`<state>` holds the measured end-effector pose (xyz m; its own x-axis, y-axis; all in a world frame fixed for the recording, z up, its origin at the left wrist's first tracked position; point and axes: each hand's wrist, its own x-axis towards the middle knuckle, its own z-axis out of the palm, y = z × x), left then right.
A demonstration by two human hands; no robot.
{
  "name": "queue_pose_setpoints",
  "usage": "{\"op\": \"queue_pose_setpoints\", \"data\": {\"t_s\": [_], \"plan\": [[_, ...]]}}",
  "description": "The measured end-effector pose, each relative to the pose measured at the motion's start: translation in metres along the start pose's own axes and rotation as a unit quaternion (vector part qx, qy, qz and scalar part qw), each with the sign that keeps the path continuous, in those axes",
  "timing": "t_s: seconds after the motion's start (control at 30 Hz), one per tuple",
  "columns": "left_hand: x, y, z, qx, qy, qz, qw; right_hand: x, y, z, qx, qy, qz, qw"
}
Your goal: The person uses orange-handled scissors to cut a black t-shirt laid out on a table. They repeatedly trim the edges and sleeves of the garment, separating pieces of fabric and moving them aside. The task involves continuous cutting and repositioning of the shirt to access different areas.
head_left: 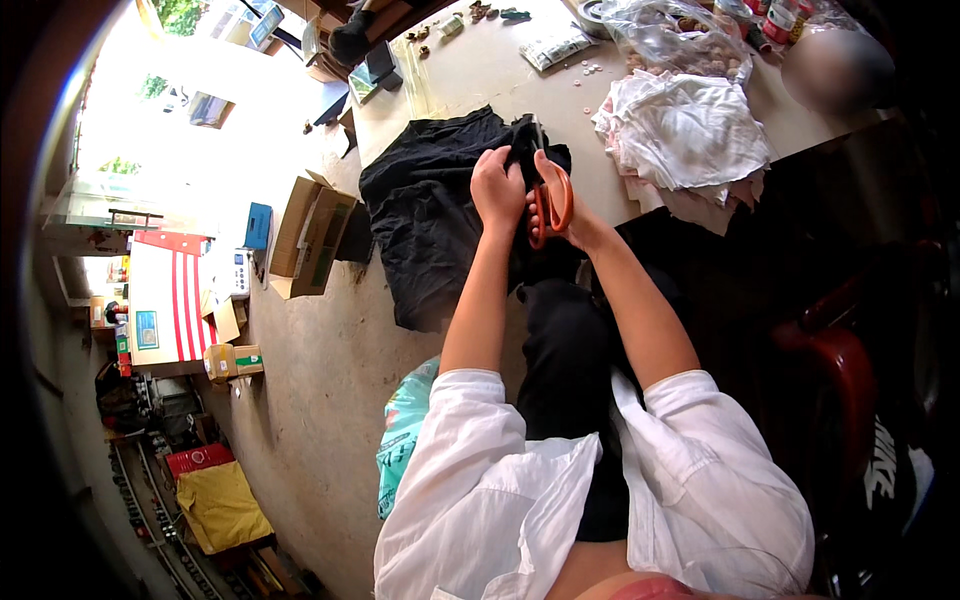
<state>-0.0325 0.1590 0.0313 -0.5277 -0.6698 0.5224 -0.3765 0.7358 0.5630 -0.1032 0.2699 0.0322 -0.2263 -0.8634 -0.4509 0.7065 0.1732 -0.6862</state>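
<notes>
Black cloth is draped over the near edge of the pale table and hangs down in folds. My left hand is closed on the cloth near its upper right part. Just to the right, my right hand grips scissors with orange handles; their metal blades point up into the bunched cloth beside my left fingers, partly hidden by it.
On the table lie a white cloth pile, a bag of brown pieces and small packets. A blurred round shape is at right. An open carton stands left; a red frame is right of me.
</notes>
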Motion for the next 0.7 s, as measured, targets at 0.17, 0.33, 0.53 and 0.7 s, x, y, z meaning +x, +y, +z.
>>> {"op": "queue_pose_setpoints", "data": {"t_s": [0.17,0.33,0.53,0.7], "plan": [[-0.021,0.008,-0.007,-0.064,-0.065,0.002,0.996,0.015,-0.011,-0.007,0.046,0.079,-0.061,0.994],[-0.033,0.003,-0.011,-0.075,-0.029,-0.002,0.997,0.017,-0.014,-0.003,0.035,0.109,-0.075,0.991],[-0.042,-0.043,-0.004,-0.108,0.049,-0.083,0.989,0.016,-0.019,-0.007,0.075,0.151,-0.16,0.973],[-0.037,-0.032,-0.026,-0.036,0.054,-0.197,0.978,0.021,-0.019,-0.013,0.094,0.143,-0.199,0.965]]}}
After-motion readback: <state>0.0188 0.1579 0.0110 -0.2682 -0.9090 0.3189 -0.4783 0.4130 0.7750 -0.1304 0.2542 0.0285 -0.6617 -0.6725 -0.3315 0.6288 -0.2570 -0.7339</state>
